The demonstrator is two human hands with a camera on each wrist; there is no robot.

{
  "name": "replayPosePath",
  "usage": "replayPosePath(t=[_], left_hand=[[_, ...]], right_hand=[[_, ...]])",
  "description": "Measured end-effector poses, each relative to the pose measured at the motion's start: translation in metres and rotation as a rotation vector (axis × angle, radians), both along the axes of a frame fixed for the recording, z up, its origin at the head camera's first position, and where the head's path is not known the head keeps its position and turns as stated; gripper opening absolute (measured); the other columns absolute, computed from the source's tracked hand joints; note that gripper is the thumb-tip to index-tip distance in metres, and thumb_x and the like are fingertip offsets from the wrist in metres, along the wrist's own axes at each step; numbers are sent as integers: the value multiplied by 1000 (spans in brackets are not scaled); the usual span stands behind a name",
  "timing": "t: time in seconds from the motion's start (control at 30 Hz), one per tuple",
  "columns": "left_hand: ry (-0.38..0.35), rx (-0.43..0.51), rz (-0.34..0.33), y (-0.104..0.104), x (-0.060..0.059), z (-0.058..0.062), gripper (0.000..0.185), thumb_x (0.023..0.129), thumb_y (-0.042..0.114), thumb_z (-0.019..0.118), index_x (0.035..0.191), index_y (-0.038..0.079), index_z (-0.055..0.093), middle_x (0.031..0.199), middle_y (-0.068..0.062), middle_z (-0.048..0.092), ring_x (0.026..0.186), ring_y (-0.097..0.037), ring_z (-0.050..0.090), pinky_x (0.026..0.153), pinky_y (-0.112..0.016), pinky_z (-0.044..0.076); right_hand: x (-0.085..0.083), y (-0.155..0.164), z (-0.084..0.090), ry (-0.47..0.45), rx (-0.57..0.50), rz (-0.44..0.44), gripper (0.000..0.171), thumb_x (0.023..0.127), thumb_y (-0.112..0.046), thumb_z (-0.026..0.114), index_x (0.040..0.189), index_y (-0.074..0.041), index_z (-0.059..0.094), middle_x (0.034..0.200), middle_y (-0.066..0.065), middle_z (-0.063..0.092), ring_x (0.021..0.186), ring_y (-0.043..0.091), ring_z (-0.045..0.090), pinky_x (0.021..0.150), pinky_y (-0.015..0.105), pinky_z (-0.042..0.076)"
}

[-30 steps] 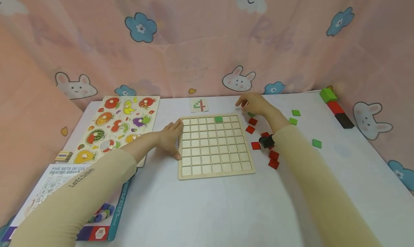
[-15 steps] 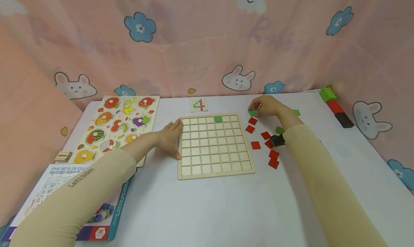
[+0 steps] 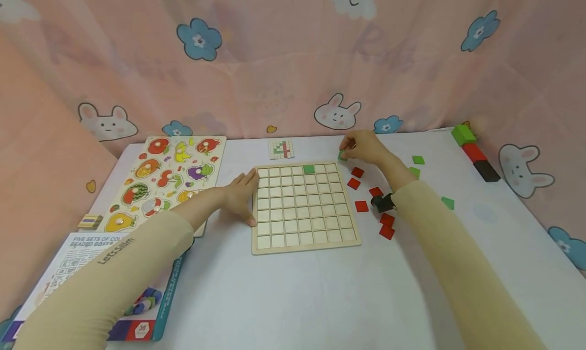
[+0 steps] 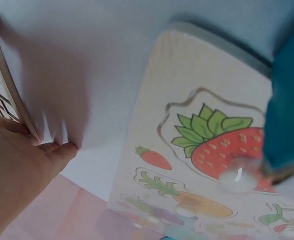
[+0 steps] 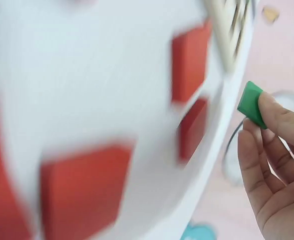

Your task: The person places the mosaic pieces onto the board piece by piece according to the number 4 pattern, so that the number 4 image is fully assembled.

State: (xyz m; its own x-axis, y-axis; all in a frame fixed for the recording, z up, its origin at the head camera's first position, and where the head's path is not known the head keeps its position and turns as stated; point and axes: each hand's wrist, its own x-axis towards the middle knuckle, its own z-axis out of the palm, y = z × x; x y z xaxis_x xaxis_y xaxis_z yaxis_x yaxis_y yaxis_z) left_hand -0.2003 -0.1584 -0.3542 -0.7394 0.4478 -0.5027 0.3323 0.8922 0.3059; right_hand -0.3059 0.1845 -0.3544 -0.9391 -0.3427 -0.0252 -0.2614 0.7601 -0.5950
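A wooden grid board [image 3: 302, 207] lies flat on the white table, with one green tile [image 3: 309, 169] in a cell of its far row. My left hand [image 3: 240, 197] rests against the board's left edge, thumb near, fingers farther back. In the left wrist view, fingertips [image 4: 61, 152] touch the table beside that edge. Beyond the board's far right corner, my right hand [image 3: 363, 145] pinches a green square tile [image 5: 251, 104] between thumb and fingers, held above the table. A small pattern card [image 3: 281, 149] with green and red squares lies behind the board.
Several red tiles [image 3: 361, 206] lie scattered right of the board, with a few green tiles [image 3: 418, 159] farther right. Green, red and black blocks [image 3: 464, 135] line the right edge. A fruit puzzle board [image 3: 155, 172] and a box [image 3: 96, 258] occupy the left.
My right hand drew back to the green tile behind the red ones, picked it up, then moved left with it toward the board's far right corner. The left hand stayed put.
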Motion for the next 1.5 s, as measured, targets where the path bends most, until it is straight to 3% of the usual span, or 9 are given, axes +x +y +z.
replayPosePath(t=[0.1,0.43,0.77,0.93,1.17,1.3,1.5], left_hand=[[6,6,-12,-1,-1,-2,130,75,37,84,153,-13,-7,161,-30,-18,151,-50,-11,126,-56,-2],[6,-8,-16,-2,0,-4,130,75,39,84,153,-12,-8,161,-30,-19,151,-50,-10,127,-55,-2],[4,-4,-15,-3,1,-1,130,75,39,84,153,-13,-7,161,-31,-18,151,-50,-10,126,-56,-2],[7,-14,-15,-2,1,-2,130,76,40,83,153,-12,-7,161,-31,-17,152,-50,-10,127,-56,-2],[17,-20,-21,-1,0,-1,129,76,40,83,153,-12,-7,162,-30,-17,152,-48,-11,127,-54,-2],[24,-17,-20,-1,0,-1,129,76,39,83,153,-13,-6,162,-31,-17,152,-49,-9,127,-54,-1],[16,-13,-16,-1,0,-1,129,76,38,83,153,-12,-7,162,-30,-17,152,-48,-10,127,-54,-2]], right_hand=[[7,-22,2,-11,-58,36,14,87,-11,74,97,-2,72,87,11,66,80,20,58,65,23,47],[30,-83,2,-44,-12,248,12,88,-5,70,98,-7,76,96,10,75,91,25,70,84,36,58],[38,-101,-4,-31,72,305,12,87,-2,70,88,-10,78,94,6,78,93,20,69,86,35,57],[37,-100,-5,-33,99,342,11,87,-4,71,93,-11,77,96,6,76,96,23,69,89,37,57],[25,-60,3,-30,112,231,22,88,-3,69,108,-8,73,110,13,70,104,29,66,92,43,55],[12,-15,6,-9,138,124,25,87,-3,66,111,-4,72,116,18,68,109,34,61,94,48,53],[-1,63,13,-7,280,-3,27,93,-4,61,118,4,65,127,31,58,118,46,54,99,58,48]])
